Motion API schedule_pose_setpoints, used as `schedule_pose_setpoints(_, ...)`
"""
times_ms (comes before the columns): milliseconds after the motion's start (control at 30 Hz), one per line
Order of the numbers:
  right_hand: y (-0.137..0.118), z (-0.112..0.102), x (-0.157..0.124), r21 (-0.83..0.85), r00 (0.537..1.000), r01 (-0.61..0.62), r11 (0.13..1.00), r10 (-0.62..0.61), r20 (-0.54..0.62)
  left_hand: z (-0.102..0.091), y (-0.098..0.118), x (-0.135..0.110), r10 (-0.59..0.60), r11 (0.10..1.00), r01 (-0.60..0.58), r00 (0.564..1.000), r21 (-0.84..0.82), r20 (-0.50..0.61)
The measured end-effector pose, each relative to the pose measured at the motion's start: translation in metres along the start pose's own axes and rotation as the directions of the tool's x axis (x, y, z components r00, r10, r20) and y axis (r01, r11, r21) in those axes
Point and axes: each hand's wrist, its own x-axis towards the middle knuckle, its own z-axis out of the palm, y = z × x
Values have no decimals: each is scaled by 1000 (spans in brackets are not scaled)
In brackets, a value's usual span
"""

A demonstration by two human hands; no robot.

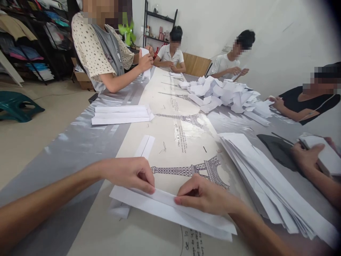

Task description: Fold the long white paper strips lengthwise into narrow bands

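Observation:
My left hand (130, 173) and my right hand (202, 195) both press down on a long white paper strip (170, 209) lying near the table's front edge. Each hand pinches a narrow folded flap along the strip's upper edge, fingers curled and closed on it. The strip lies on a cream table cover printed with Eiffel towers (183, 142). A single folded strip (145, 145) lies just beyond my left hand.
A fanned stack of white paper sheets (266, 177) lies to my right. Folded strips (121, 114) sit at the left, a heap of folded pieces (226, 94) farther back. Several other people sit round the table; one person's hand (306, 156) holds paper at right.

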Motion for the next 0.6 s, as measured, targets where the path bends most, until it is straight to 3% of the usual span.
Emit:
schedule_pose_setpoints(167,-1,8,4,-32,998,55,998,-54,30,9,7,2,40,995,-40,999,90,-7)
schedule_pose_setpoints(333,1,6,-1,-48,998,32,998,-30,50,7,7,1,108,993,-110,993,43,49)
schedule_pose_setpoints(467,1,0,-6,-43,998,16,999,-14,56,4,5,0,79,997,-78,994,-14,77)
schedule_pose_setpoints(600,2,5,-1,-26,996,65,998,-64,67,18,6,7,69,997,-64,990,-43,126)
